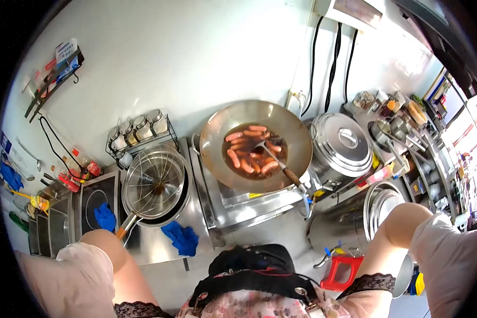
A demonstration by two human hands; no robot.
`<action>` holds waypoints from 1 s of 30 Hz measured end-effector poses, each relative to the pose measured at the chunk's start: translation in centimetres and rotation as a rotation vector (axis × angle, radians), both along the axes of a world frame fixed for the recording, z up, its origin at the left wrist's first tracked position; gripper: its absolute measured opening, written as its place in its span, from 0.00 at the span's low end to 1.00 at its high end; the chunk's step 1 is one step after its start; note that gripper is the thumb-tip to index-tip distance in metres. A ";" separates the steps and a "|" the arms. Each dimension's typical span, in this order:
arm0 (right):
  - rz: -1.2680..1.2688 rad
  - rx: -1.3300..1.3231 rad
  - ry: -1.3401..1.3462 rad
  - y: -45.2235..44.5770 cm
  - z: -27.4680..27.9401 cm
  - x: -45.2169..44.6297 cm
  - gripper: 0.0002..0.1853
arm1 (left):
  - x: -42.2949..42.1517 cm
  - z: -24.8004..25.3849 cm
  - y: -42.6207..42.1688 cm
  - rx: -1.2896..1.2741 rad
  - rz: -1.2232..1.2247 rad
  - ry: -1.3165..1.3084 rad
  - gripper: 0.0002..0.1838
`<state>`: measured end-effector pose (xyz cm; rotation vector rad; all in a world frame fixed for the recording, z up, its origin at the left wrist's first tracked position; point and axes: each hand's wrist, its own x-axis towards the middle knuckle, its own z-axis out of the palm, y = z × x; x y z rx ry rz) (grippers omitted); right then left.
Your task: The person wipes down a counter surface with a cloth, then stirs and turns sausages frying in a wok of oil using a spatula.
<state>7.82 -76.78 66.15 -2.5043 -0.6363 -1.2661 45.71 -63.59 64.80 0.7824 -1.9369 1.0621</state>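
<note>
Both my bent arms reach into the bottom of the view, but my left hand and my right hand are out of sight. In front of me stands a wide wok (217,153), with several sausages (247,166) lying in dark liquid. A wooden-handled utensil (290,176) leans in it, its head among the sausages and its handle over the right rim. To the left, a wire strainer (152,183) rests across a metal bowl on a black pan. Blue gloves (180,238) lie crumpled on the steel counter in front of it.
A lidded steel pot (340,148) stands right of the wok, with a larger steel drum (336,222) below it. A red stool-like item (343,272) is on the floor. Spice jars (141,127) sit in a rack by the wall. An induction hob (93,196) is at left.
</note>
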 end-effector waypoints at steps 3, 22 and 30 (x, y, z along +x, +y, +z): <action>-0.020 0.008 -0.003 -0.9 0.3 0.4 0.11 | 0.3 1.2 -0.1 -0.046 0.023 -0.021 0.23; 0.062 0.005 -0.055 -1.9 2.6 2.3 0.13 | 1.0 7.3 3.1 -0.256 0.138 -0.099 0.20; 0.116 0.031 -0.052 -3.6 0.6 3.1 0.14 | 1.6 5.4 1.3 -0.195 0.127 -0.124 0.20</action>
